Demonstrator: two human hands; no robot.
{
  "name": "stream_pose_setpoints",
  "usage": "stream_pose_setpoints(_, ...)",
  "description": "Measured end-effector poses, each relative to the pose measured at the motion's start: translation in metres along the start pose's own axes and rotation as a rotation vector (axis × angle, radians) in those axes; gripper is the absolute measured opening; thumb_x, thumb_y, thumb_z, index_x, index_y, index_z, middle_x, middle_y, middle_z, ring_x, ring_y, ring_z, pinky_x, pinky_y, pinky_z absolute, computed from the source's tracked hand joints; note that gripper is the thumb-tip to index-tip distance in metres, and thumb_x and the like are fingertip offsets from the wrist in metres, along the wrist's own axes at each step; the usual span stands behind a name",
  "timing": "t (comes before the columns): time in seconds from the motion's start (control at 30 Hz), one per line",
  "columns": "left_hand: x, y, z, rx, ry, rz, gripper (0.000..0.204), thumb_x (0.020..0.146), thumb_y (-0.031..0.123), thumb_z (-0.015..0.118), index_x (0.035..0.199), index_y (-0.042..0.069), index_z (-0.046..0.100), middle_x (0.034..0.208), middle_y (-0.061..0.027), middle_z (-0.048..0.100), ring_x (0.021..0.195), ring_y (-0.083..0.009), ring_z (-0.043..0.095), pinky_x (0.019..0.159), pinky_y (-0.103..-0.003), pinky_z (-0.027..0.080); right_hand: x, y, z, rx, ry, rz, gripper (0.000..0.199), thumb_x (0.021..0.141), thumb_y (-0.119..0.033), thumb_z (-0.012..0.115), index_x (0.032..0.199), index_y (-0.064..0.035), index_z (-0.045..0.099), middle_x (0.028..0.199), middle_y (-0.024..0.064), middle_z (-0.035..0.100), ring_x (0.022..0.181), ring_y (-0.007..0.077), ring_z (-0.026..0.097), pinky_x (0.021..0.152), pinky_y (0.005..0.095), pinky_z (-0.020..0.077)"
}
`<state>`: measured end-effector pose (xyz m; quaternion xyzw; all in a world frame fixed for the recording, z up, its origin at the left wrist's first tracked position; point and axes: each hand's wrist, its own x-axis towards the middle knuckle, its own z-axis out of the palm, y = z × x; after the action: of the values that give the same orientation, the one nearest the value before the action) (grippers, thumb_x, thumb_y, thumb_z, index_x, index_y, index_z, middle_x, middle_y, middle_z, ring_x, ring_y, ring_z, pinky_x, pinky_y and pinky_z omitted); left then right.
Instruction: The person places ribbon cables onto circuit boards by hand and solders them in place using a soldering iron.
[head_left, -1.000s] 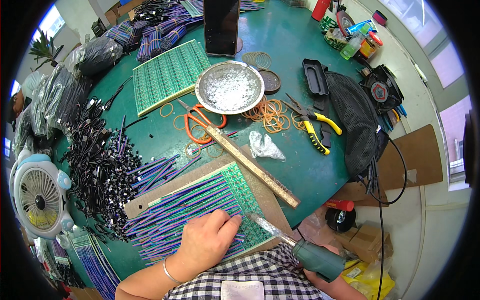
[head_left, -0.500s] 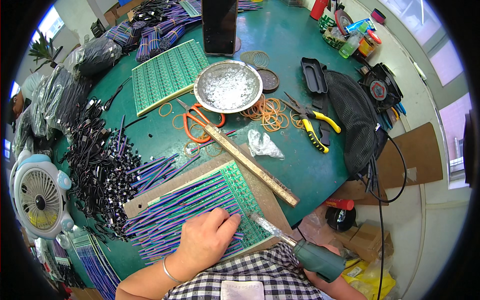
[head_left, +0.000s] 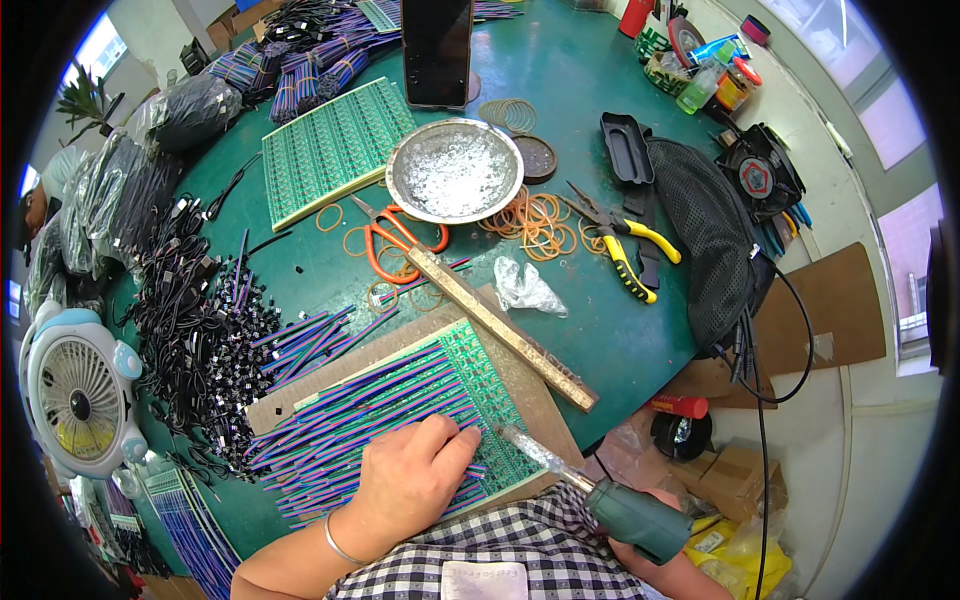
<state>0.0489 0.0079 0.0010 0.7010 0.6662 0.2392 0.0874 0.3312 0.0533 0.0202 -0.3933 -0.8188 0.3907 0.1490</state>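
My left hand [head_left: 418, 468] rests on a green circuit board panel [head_left: 490, 385], its fingers curled down and pinched over the wires [head_left: 345, 415]. These blue, purple and pink wires lie in rows across the board. Which wire sits between the fingertips is hidden. My right hand [head_left: 628, 556], mostly behind the handle, is closed around a soldering iron [head_left: 640, 520] with a dark green grip. The iron's tip is at the board's pads, just right of my left fingertips. Beneath the panel lies a brown board [head_left: 270, 410], with a wooden strip [head_left: 500, 330] across its far side.
Beyond are a metal bowl [head_left: 455, 170] of silvery flakes, orange-handled scissors [head_left: 375, 250], rubber bands [head_left: 535, 225], yellow-black pliers [head_left: 625, 250] and a phone [head_left: 437, 55]. Black cables [head_left: 195, 330] and a fan [head_left: 80, 390] are left. A black mesh bag [head_left: 695, 230] lies right.
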Motion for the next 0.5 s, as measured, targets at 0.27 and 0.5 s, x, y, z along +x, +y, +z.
stream_pose_setpoints(0.27,0.000,0.001,-0.001,0.001,-0.002,0.001,0.033,0.058,0.008,0.071,0.090,0.011,0.065,0.078,-0.0028,0.055,0.063,-0.0199,0.057,0.051,-0.032,0.046,-0.001,0.000,0.005,-0.098,0.036,-0.050,0.021,0.073,-0.018,0.067,0.091,-0.0071,0.067,0.086,0.0076,0.066,0.081,0.0276,0.060,0.073,0.0395,0.0446)
stream_pose_setpoints(0.5,-0.001,0.001,-0.001,0.010,0.001,0.000,0.032,0.058,0.008,0.071,0.089,0.011,0.065,0.078,-0.0030,0.055,0.063,-0.0201,0.058,0.051,-0.032,0.047,0.006,-0.001,-0.005,0.142,-0.094,0.142,0.029,0.080,-0.025,0.066,0.096,-0.0023,0.058,0.082,0.0081,0.066,0.078,0.0204,0.061,0.078,0.0355,0.0434)
